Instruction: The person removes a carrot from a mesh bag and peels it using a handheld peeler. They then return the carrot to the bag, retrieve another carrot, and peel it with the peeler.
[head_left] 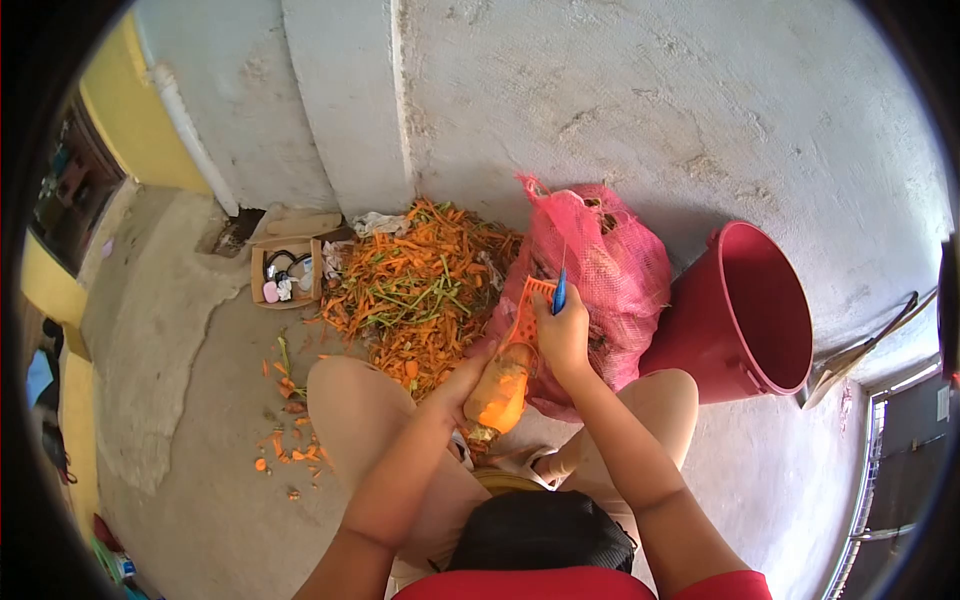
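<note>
My left hand [462, 388] is wrapped around the side of a thick carrot [497, 398], part brown-skinned and part bare bright orange, its stem end pointing toward me. My right hand [563, 328] grips an orange plastic peeler [525, 310] with a perforated body, its lower end right at the carrot's far end. A knife with a blue handle [559, 292] is held in the same hand, its thin blade pointing away from me. Both hands are between my knees, in front of a pink mesh sack [600, 260].
A large heap of carrot peelings [420, 290] with green stems lies by the wall [640, 110]. Left of it stands a cardboard box [258, 292] with small items. A red bucket [690, 330] leans tilted at the right. Loose scraps [285, 450] are scattered on the concrete floor [200, 500].
</note>
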